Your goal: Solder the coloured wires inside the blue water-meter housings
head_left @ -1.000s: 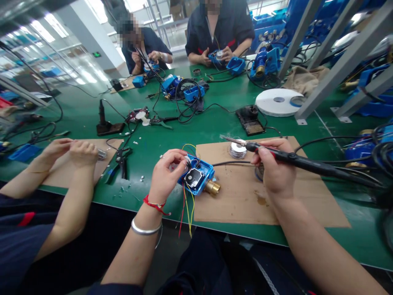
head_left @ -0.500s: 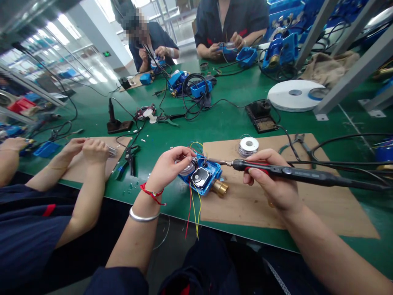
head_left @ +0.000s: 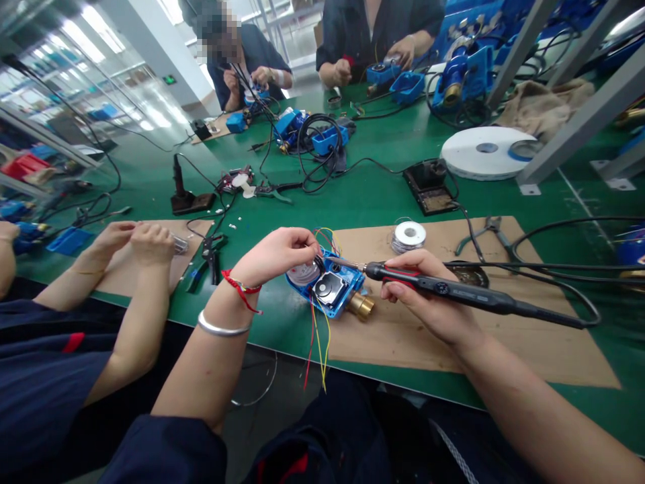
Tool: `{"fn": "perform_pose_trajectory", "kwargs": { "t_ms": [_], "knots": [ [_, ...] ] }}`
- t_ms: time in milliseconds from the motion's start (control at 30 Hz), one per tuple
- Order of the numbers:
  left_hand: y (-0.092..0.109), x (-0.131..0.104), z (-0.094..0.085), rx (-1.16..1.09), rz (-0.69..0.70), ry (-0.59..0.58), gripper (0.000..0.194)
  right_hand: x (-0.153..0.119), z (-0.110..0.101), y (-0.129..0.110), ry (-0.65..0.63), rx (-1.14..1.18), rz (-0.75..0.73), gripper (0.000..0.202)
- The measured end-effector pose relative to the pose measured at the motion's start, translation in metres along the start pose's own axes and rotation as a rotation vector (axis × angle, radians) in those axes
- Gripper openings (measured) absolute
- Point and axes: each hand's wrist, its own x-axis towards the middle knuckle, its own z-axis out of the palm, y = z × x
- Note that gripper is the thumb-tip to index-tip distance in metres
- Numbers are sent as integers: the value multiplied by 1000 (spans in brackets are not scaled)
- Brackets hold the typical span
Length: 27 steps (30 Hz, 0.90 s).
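Two-handed over an open blue box [head_left: 349, 277]

Set on the desk [head_left: 353, 191], at the left edge of cardboard [head_left: 393, 343]. Curling the left hand [head_left: 279, 254] over its left end; cannot tell whether grasping anything. Gripping a soldering iron [head_left: 443, 289], nearly level, in the right hand [head_left: 433, 306], pointing left over the box. Backed by a spool of wire [head_left: 410, 234].

A hand could pass low over the near part of the cardboard sheet [head_left: 393, 346], in front of the brass fitting [head_left: 361, 306] and right hand [head_left: 438, 314]; dangling red and yellow wires [head_left: 328, 334] obstruct its left edge. Farther back, the soldering iron [head_left: 463, 291] spans the way, with solder spool [head_left: 409, 236] and pliers [head_left: 492, 224] behind. Green tabletop [head_left: 363, 195] beyond leaves a lane toward the coiled black cable [head_left: 322, 126].
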Motion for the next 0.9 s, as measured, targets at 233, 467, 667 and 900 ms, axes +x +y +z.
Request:
{"fn": "perform_pose_trajectory", "kwargs": {
  "t_ms": [233,467,667,900],
  "knots": [
    [5,4,-7,64,-31,-71,19,0,1,1,-3,-47,16,27],
    [5,5,-7,68,-31,-63,19,0,1,4,-8,-63,17,28],
    [7,5,-6,71,-26,-50,20,2,3,2,-9,-55,18,27],
    [6,6,-6,45,-19,-38,20,2,3,3,-12,-56,21,28]
  ]
}}
